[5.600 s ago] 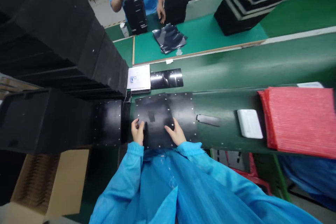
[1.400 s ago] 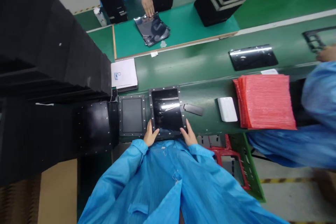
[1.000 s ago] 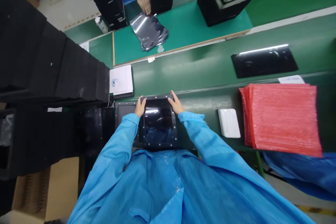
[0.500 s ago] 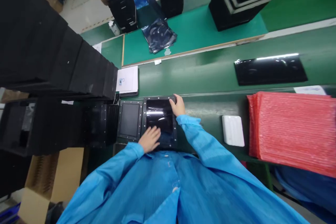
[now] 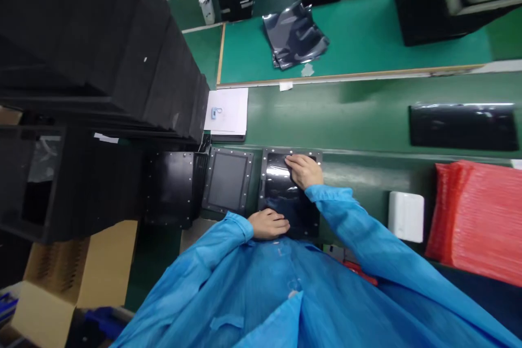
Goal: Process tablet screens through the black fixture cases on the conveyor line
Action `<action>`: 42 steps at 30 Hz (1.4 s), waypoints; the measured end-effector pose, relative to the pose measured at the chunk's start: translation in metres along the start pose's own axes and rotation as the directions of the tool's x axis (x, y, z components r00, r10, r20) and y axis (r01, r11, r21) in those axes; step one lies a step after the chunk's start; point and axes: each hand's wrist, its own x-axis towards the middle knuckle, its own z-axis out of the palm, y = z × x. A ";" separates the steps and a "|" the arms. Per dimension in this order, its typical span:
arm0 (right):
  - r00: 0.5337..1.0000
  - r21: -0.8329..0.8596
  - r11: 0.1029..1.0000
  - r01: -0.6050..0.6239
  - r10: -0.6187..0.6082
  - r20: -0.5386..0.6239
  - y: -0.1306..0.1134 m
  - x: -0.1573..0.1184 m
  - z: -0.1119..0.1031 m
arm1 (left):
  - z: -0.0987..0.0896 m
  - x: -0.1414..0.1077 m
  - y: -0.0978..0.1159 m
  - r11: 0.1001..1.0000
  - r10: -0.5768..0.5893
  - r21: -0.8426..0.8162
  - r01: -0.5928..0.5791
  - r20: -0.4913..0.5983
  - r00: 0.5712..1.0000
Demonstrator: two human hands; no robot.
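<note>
My right hand point(image 5: 304, 170) lies flat on the glossy upper part of a black studded frame panel point(image 5: 290, 193). My left hand point(image 5: 268, 224) rests on the panel's near edge, fingers pointing right. Neither hand visibly grips it. A second studded frame with a dull grey window point(image 5: 227, 180) sits directly to its left, and a black studded sheet point(image 5: 169, 189) lies further left. All of these lie on a green conveyor belt point(image 5: 359, 119). My blue sleeves cover the panel's lower edge.
Tall stacks of black foam trays point(image 5: 101, 49) rise at the left above a cardboard box point(image 5: 81, 277). Papers point(image 5: 227, 111), a glossy black sheet point(image 5: 463, 126), a white block point(image 5: 406, 216) and red bubble bags point(image 5: 475, 223) lie nearby. A silver bag point(image 5: 294, 35) lies on a green mat beyond.
The view has swung, shifting everything right. My right hand has slid from the panel's far edge onto its face, and my left hand has moved right along the near edge.
</note>
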 end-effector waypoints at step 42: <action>0.785 0.836 0.369 -0.405 0.609 0.112 -0.063 -0.112 -0.007 | -0.032 0.039 0.095 0.780 -0.607 0.067 0.622 -0.157 0.779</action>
